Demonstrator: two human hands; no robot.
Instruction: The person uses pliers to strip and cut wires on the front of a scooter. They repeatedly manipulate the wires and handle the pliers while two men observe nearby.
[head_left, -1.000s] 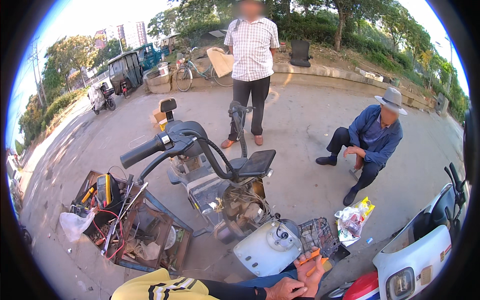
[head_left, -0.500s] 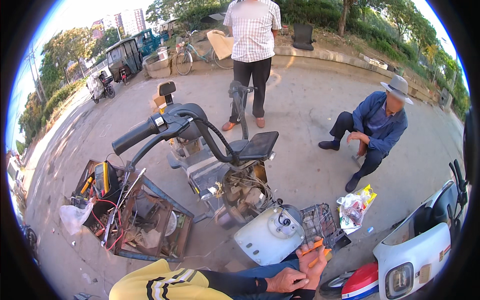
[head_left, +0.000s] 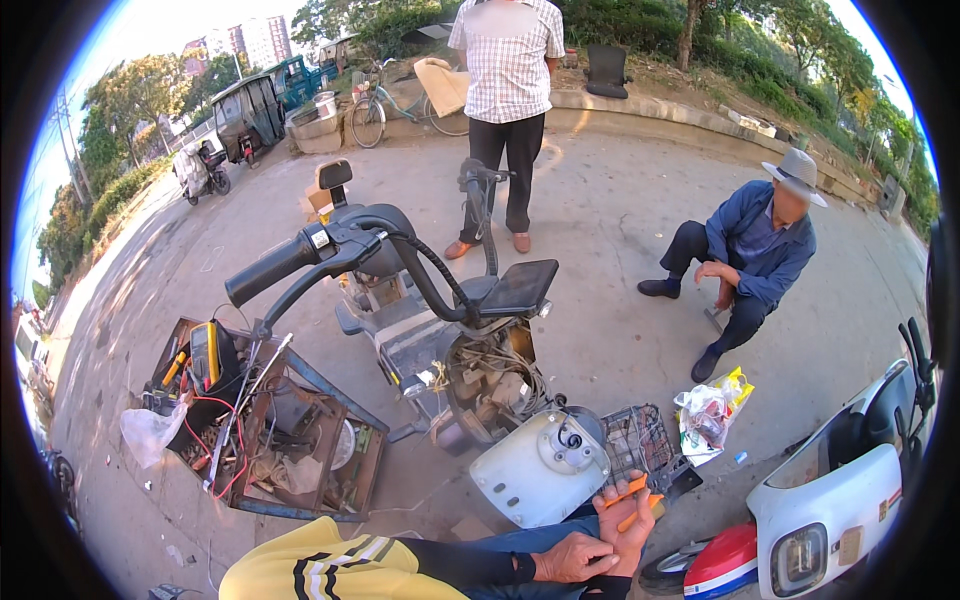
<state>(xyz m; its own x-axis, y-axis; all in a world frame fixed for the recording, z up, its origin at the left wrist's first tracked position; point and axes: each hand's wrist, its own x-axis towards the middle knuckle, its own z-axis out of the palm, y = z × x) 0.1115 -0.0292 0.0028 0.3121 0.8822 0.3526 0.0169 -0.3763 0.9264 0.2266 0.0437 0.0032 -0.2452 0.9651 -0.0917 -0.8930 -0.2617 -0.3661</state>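
Observation:
My right hand [head_left: 626,528], palm turned up, holds a pair of orange-handled pliers [head_left: 636,511] across its fingers; the jaws are hidden. My left hand [head_left: 575,558] reaches over from the left, its bent fingers pressed together against the base of my right palm, by the dark cuff. Anything small between those fingertips is too hidden to make out. Just beyond my hands lies a white panel with a round lock part [head_left: 540,472], tilted beside my knee. The stripped scooter front [head_left: 490,375], with a bundle of wires showing, stands behind it.
At the left sits an open metal toolbox [head_left: 375,470] with a yellow multimeter [head_left: 205,352]. A wire basket [head_left: 640,440] and a plastic bag [head_left: 708,415] lie to the right. A white-and-red scooter [head_left: 830,520] stands close at right. One person [head_left: 507,60] stands ahead; another [head_left: 755,250] squats.

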